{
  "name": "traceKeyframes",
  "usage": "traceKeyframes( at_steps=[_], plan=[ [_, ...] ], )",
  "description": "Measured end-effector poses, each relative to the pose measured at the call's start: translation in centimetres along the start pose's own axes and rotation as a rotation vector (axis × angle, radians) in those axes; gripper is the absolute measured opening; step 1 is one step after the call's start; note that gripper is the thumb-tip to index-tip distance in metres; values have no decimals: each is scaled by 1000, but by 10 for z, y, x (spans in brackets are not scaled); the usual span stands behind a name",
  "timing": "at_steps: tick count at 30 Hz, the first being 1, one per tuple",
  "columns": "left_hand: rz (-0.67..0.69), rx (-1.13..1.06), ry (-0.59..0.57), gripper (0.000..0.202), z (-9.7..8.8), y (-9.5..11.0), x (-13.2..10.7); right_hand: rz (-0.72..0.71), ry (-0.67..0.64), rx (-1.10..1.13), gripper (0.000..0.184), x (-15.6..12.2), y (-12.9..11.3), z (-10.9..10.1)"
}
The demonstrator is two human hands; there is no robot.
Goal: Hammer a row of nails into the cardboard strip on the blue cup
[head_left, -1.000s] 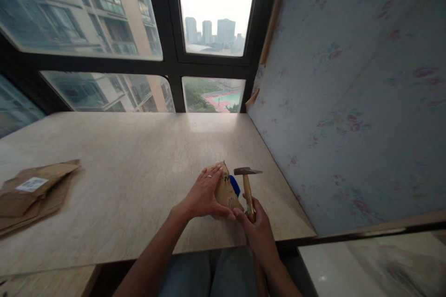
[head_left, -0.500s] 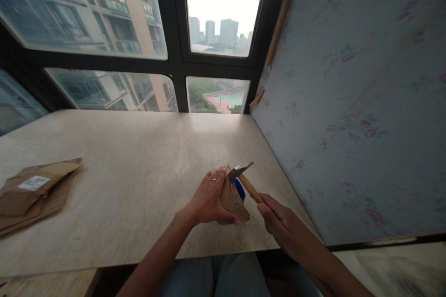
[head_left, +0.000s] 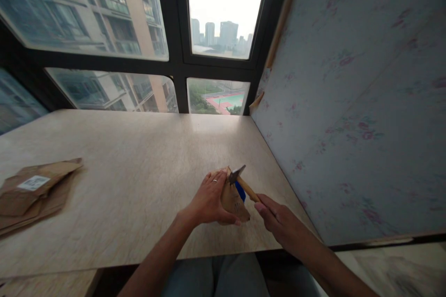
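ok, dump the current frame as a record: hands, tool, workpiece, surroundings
left_hand: left hand spread against brown piece
right_hand: right hand gripping hammer by its wooden handle
hammer_head: over upper part of brown piece; contact unclear
beside_piece: blue object, partly hidden
surface: pale, marbled tabletop
far_left: flat brown paper packaging with white label
background: dark-framed window; floral wall at right

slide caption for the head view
Right hand holding a wooden-handled metal hammer, its head at a brown cardboard-like piece under the left hand.
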State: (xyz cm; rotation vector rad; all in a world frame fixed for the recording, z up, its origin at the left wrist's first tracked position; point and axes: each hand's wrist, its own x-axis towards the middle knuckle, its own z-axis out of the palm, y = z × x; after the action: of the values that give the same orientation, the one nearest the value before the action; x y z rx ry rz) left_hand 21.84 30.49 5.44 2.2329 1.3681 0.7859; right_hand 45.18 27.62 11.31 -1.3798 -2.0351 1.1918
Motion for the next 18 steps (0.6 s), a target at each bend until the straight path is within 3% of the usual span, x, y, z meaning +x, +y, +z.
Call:
traceKeyframes(
  at_steps=[18],
  plan=[
    [-16, 11, 26, 123, 4, -3, -2, -54, 59, -24, 40, 10, -16, -11]
  ],
)
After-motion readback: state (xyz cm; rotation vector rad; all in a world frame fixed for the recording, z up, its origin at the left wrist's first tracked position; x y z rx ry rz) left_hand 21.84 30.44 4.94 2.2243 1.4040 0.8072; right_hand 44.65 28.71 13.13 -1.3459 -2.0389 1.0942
